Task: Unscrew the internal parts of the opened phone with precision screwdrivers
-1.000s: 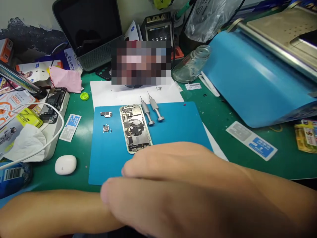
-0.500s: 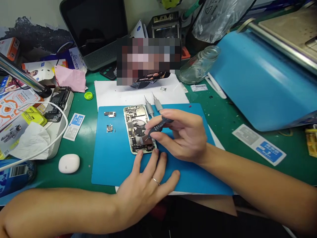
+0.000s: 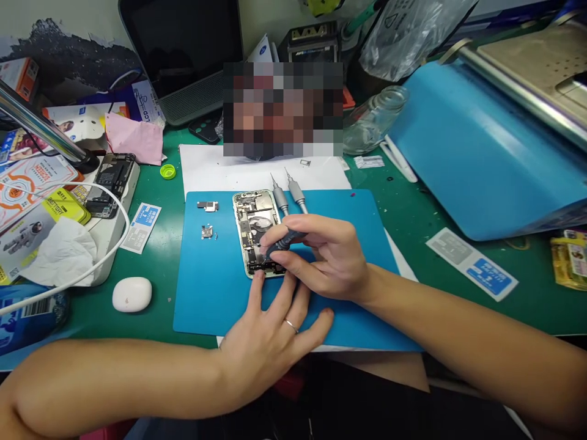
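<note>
An opened smartphone (image 3: 250,235) with its inner parts bare lies on a blue mat (image 3: 206,299). My left hand (image 3: 270,330) is spread, its fingertips touching the phone's lower edge. My right hand (image 3: 325,253) pinches a dark-handled screwdriver (image 3: 285,242), tilted with its tip over the phone's lower part. Whether the tip touches a screw is too small to tell. Two grey screwdrivers (image 3: 280,197) lie beside the phone's upper right, partly behind my right hand. Left of the phone sit a small metal-shielded part (image 3: 208,206) and a smaller part (image 3: 207,232) with tiny bits beside it.
White paper (image 3: 202,165) shows beyond the mat. To the left are a white earbud case (image 3: 132,294), a green cap (image 3: 167,172) and a white cable (image 3: 110,241). A glass jar (image 3: 373,122) lies behind, and a blue curved panel (image 3: 449,153) stands at right.
My right hand has moved slightly left and down, bringing the screwdriver tip to the phone's lower part. My left hand stays at the lower edge. The camera view has shifted slightly.
</note>
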Demonstrator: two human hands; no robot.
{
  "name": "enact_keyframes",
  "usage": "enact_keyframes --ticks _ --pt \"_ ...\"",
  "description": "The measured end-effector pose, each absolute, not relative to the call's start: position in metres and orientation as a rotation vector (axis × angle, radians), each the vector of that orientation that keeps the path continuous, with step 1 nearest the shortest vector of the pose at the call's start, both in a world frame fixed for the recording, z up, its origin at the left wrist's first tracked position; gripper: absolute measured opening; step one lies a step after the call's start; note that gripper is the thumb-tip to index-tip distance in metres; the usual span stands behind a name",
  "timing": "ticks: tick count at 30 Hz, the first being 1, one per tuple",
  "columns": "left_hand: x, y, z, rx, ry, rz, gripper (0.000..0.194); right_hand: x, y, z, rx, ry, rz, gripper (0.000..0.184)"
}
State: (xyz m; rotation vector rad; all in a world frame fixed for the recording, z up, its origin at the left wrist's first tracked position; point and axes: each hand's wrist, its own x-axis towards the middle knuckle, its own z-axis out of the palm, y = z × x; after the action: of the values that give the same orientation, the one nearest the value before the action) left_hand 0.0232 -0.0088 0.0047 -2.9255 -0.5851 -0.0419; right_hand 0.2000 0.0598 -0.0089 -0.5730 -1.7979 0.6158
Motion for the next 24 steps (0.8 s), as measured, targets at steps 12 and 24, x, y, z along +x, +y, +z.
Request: enact_keyframes --ticks 12,24 --pt "0.0243 -0.0095 0.0052 -2.925 -0.580 -0.029 0.051 0.1978 0.0574 -0.0116 -0.597 -1.760 0.708 0.068" --pt "0.0236 -0.0093 0.0034 -2.928 -0.571 -0.033 0.051 0.1957 0.0577 -0.0107 -0.683 -1.737 0.718 0.058"
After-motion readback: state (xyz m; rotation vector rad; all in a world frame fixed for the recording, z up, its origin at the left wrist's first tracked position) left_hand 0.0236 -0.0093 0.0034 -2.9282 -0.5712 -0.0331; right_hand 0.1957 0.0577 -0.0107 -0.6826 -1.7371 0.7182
